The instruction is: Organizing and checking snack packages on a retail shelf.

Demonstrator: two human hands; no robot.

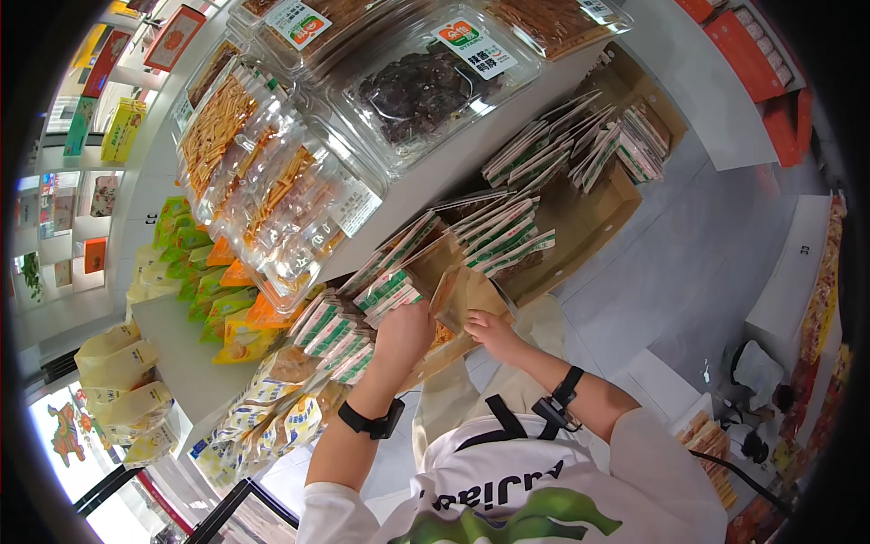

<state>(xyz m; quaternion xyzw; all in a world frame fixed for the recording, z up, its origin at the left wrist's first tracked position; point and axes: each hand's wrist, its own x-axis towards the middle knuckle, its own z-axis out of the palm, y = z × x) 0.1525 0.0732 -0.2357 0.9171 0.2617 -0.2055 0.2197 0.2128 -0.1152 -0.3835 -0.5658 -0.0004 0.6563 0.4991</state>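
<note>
My left hand (pixel 406 333) is closed, its fingertips hidden, against the left edge of a clear, brownish plastic food packet (pixel 469 296). At that packet's lower right, my right hand (pixel 491 333) pinches it with bent fingers. The packet is tilted over an open cardboard carton (pixel 578 245). Upright packets with green-and-white header strips (pixel 391 296) are packed just left of and above my left hand. More such packets (pixel 503 234) lean in rows farther along the carton. What my left fingers grip cannot be made out.
Clear clamshell boxes of snacks (pixel 435 95) stand on a white display stand (pixel 469 143) above the cartons. Green and orange bags (pixel 217 292) and white-and-yellow packs (pixel 279 401) lie to the left. Grey floor tiles (pixel 632 272) and a white counter (pixel 714 81) show at the right.
</note>
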